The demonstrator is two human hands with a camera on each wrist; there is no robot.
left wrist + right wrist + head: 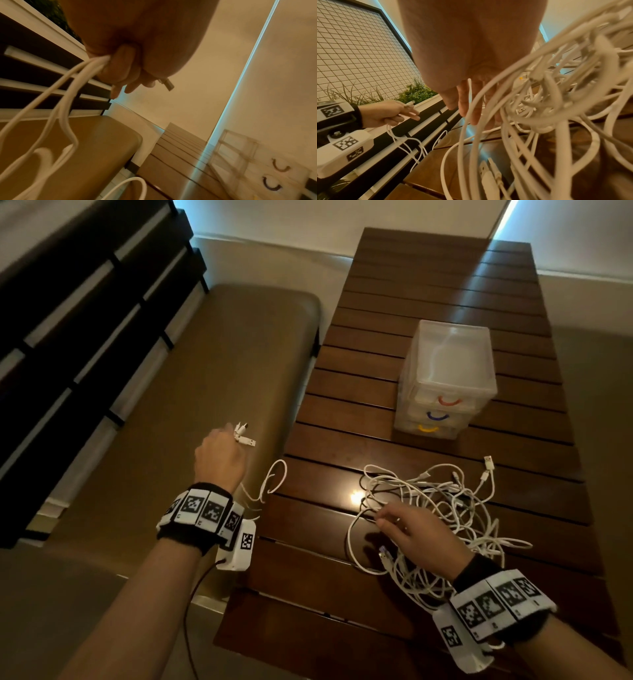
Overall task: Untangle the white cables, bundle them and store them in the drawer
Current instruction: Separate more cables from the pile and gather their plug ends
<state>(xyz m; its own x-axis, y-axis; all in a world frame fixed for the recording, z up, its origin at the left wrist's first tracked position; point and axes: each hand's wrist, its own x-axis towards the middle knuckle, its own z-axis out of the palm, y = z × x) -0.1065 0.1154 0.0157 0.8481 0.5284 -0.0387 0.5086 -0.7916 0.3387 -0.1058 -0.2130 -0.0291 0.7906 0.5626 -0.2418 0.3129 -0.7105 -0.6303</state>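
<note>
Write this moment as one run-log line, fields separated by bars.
left hand: grips white cable ends | right hand: fingers straight, on cable tangle | drawer unit: drawers closed | stage: untangling

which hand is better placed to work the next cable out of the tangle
Right, probably. The right hand lies with open fingers on the tangled cables on the table; the left hand is off to the side, gripping cable ends.
</note>
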